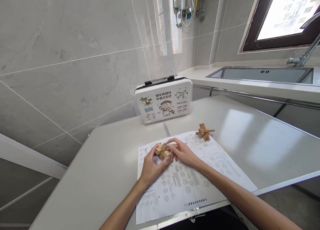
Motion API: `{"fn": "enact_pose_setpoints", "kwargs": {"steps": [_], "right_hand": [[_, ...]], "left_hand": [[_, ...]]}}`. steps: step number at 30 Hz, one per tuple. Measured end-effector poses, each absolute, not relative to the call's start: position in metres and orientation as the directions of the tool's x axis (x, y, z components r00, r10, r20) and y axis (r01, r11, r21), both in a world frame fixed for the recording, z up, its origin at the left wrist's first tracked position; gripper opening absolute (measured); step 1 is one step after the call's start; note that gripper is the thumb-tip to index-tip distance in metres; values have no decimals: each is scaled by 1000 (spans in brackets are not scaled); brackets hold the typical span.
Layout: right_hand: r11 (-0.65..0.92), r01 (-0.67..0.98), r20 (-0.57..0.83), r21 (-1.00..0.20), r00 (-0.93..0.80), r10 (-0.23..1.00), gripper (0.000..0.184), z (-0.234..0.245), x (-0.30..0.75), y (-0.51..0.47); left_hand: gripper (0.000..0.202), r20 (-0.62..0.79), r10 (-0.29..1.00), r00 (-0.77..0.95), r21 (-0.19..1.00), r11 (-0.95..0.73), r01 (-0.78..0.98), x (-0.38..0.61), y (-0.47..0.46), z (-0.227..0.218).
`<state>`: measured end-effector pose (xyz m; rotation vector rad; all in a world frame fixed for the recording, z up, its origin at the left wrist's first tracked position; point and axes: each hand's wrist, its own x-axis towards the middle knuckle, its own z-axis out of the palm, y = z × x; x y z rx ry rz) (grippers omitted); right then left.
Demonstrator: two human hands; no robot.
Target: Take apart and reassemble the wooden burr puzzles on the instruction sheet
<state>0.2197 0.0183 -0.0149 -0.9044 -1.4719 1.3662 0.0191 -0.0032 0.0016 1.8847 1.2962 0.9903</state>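
Note:
A light wooden burr puzzle [163, 150] made of interlocking blocks is between my two hands, just over the printed instruction sheet [175, 203]. My left hand [151, 166] is wrapped round its left and near side, thumb along the front. On its right, the fingertips of my right hand [182, 152] press against the blocks, partly hidden behind the hand. A second wooden burr puzzle [205, 132], darker and star-like, rests by the sheet's far right corner, apart from both hands.
A white cartoon-printed case [163, 101] in clear plastic stands upright at the back of the grey table [105, 176], near the tiled wall. To the right are a counter with a sink [265, 74], a faucet [303, 58] and a window. Wall pipes and a plug are above.

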Motion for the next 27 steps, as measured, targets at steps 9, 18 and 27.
{"fn": "enact_pose_setpoints", "kwargs": {"steps": [9,18,27], "right_hand": [[53,-113,102,-992,-491,865,52,-7,222,14],[-125,-197,38,-972,-661,750,47,-9,228,14],[-50,-112,21,-992,-559,829,54,-8,223,15]], "left_hand": [[53,246,915,320,881,-348,320,16,-1,4],[65,428,806,409,726,-576,375,15,-3,7],[67,283,904,321,821,-402,406,18,-4,5]]}}
